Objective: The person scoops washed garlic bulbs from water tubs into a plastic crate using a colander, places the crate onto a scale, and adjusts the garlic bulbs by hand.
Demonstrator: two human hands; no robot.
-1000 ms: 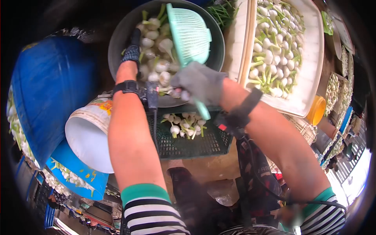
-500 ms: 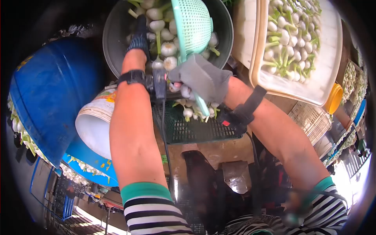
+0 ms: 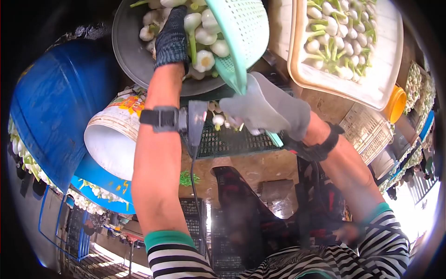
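Note:
My right hand (image 3: 267,104), in a grey glove, grips the handle of a mint-green plastic strainer (image 3: 244,32). The strainer is tilted on its side over a round grey basin (image 3: 127,51). Several white garlic bulbs (image 3: 204,60) with green stems lie beside it in the basin. My left hand (image 3: 172,39), in a dark knitted glove, reaches in among the bulbs at the left of the strainer; its fingertips are hidden, so its grip cannot be made out. Below my right hand, a dark green crate (image 3: 232,142) holds a few more bulbs.
A white tub (image 3: 297,69) with many bulbs stands at the upper right, near a yellow container (image 3: 395,104). At the left are a big blue barrel (image 3: 51,111) and a tipped white bucket (image 3: 109,144). A cream basket (image 3: 367,130) sits at the right.
The strainer and my right hand have shifted right and tilted differently. My left hand is higher in the view, among the bulbs. The basin and crate appear higher too.

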